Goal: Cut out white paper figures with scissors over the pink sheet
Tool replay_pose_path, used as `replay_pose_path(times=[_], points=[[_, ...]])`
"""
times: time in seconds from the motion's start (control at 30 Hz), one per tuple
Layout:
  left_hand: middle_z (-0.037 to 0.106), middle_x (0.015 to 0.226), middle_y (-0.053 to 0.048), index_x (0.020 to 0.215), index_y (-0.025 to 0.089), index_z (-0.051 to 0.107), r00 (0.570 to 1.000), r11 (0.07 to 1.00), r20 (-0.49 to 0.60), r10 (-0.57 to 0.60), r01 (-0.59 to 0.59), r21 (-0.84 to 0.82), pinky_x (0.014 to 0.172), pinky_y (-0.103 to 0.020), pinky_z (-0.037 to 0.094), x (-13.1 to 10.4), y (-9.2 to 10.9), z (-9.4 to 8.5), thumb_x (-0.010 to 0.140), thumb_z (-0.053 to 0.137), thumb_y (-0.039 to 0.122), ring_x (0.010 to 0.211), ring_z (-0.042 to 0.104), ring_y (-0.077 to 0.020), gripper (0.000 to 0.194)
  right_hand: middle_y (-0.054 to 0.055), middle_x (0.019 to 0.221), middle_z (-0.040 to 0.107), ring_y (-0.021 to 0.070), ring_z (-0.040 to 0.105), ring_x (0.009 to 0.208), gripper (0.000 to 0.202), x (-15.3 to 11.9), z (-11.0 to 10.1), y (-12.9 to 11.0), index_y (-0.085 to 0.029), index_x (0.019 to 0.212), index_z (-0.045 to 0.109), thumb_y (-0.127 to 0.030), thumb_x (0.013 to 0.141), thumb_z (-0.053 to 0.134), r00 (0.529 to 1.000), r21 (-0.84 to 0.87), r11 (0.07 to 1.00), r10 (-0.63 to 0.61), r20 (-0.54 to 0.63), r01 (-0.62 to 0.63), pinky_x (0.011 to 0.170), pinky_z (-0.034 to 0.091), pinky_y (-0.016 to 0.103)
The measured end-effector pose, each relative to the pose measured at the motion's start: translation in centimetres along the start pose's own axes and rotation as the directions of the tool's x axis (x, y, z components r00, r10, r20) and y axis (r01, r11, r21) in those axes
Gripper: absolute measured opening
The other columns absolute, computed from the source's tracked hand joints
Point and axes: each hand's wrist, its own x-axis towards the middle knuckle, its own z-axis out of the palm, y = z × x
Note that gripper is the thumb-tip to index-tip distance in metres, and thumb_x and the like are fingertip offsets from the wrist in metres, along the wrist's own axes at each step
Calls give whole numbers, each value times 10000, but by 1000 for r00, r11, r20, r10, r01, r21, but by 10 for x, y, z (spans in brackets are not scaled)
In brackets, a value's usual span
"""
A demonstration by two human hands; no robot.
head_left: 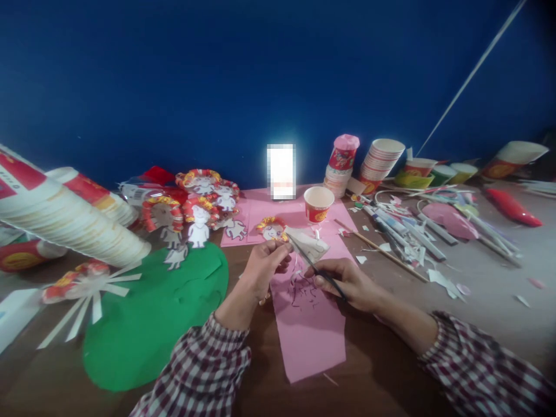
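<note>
My left hand (pixel 270 262) is closed in a pinch in front of me, its fingertips at the near edge of a small whitish piece of paper (pixel 313 248). In my right hand (pixel 345 282) is a pair of scissors (pixel 332 282) with dark handles, its thin blades pointing up and left across the paper toward my left fingertips. Below both hands lies a pink sheet (pixel 310 341) with dark scribbled lines. Just beyond them, a cutout face with a red and yellow ring (pixel 273 229) rests on pink paper.
A white-and-red paper cup (pixel 318 204) stands beyond my hands. Stacked cups (pixel 381 165) are behind it; more cups (pixel 78 214) lean at left. Green paper (pixel 152 324) bears white figures (pixel 198 226). Markers (pixel 393 229), a wooden stick (pixel 391 255) and scraps lie right.
</note>
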Motion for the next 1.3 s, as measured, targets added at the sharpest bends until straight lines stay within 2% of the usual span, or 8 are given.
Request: replay_pose_path(times=[0.13, 0.53, 0.8, 1.03, 1.3], points=[[562, 620, -8, 728, 138, 610, 1000, 998, -2, 30, -30, -49, 527, -202, 400, 1, -2, -1, 682, 656, 379, 541, 499, -79, 250, -53, 529, 417, 51, 367, 441, 368, 1, 1, -2, -100, 871, 606, -456, 780, 595, 1000, 18, 1000, 2, -1, -2, 410, 282, 173], [507, 533, 28, 648, 127, 591, 1000, 996, 19, 2, -1, -91, 491, -189, 364, 1, 0, 1, 627, 700, 294, 474, 442, -53, 200, -48, 514, 440, 65, 394, 440, 445, 0, 2, -2, -89, 916, 614, -504, 755, 601, 999, 12, 999, 44, 26, -44, 417, 316, 186], [505, 525, 32, 648, 127, 580, 999, 995, 34, -12, 15, -102, 474, -194, 348, 0, 1, 1, 628, 698, 284, 457, 432, -53, 198, -41, 532, 448, 65, 402, 448, 414, 0, 0, 2, -98, 950, 618, -477, 787, 580, 999, -36, 999, 24, 32, -22, 415, 312, 180], [484, 519, 40, 651, 128, 565, 998, 986, 38, -48, 54, -158, 475, -184, 352, -2, 2, 1, 630, 696, 272, 456, 422, -47, 195, -52, 520, 411, 48, 342, 430, 377, 0, 1, 0, -94, 906, 629, -453, 809, 565, 1000, -68, 997, -20, 16, 21, 394, 254, 171], [475, 517, 47, 649, 133, 566, 994, 973, 69, -82, 95, -209, 461, -174, 344, 0, 0, -1, 626, 701, 277, 451, 417, -43, 199, -50, 546, 408, 48, 344, 446, 367, 0, 2, -3, -105, 858, 621, -464, 809, 560, 999, -82, 996, -31, 15, 32, 401, 263, 170]])
